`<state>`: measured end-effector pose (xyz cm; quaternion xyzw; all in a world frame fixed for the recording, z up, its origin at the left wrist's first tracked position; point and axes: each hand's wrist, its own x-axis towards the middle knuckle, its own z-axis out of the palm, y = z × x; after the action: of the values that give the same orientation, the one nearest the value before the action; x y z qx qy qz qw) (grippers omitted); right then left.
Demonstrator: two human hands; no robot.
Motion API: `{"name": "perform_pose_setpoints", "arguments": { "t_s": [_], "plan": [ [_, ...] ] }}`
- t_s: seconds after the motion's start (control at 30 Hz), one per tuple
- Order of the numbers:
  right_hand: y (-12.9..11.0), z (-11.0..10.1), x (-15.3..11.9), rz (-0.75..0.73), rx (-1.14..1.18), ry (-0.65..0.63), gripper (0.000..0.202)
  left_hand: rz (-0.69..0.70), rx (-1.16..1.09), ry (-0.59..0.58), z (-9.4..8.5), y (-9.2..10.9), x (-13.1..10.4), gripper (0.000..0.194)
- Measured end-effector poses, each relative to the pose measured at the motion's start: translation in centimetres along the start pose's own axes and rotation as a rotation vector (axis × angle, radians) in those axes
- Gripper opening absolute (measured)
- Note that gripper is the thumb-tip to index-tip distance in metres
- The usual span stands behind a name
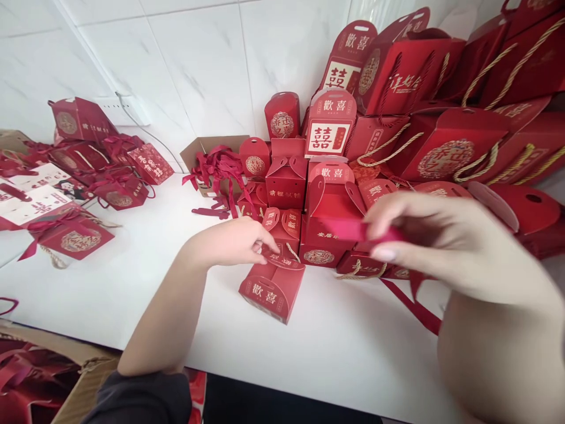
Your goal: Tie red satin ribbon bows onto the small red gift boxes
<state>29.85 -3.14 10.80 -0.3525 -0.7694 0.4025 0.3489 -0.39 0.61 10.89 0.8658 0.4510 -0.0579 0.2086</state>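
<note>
A small red gift box [270, 291] with pale lettering lies on the white table in front of me. My left hand [242, 242] reaches to its far edge, thumb and fingers bent in a pinch at the upper flap. In my right hand [424, 241], blurred by motion, a red ribbon [346, 229] is pinched between thumb and fingers. Its tail hangs down below the hand toward the table. Just behind the small box stands a larger red box [324, 235] with a round gold emblem.
Stacked red gift boxes [436, 144] with rope handles fill the back right. An open carton [220, 141] of red ribbons stands by the tiled wall. More boxes [79, 235] lie at the left, below a power strip [121, 111]. A cardboard box [83, 383] sits below the table's near edge.
</note>
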Motion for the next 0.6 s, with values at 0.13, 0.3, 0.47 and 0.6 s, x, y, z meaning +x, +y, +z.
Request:
{"name": "perform_pose_setpoints", "arguments": {
  "t_s": [0.13,0.3,0.47,0.6],
  "plan": [
    [0.6,2.1,1.9,0.044,-0.063,-0.348,0.029,0.162,-0.059,0.039,0.6,-0.1,1.2,0.028],
    [1.4,2.9,2.9,0.131,-0.147,-0.422,0.039,0.290,-0.155,0.030,0.7,0.0,1.8,0.033],
    [2.0,3.3,3.2,0.227,-0.091,-0.413,0.044,0.263,-0.215,-0.034,0.6,0.1,1.7,0.035],
    [2.4,4.0,3.3,0.229,-0.091,-0.429,0.043,0.189,-0.201,-0.018,0.2,0.1,1.0,0.027]
  ]
}}
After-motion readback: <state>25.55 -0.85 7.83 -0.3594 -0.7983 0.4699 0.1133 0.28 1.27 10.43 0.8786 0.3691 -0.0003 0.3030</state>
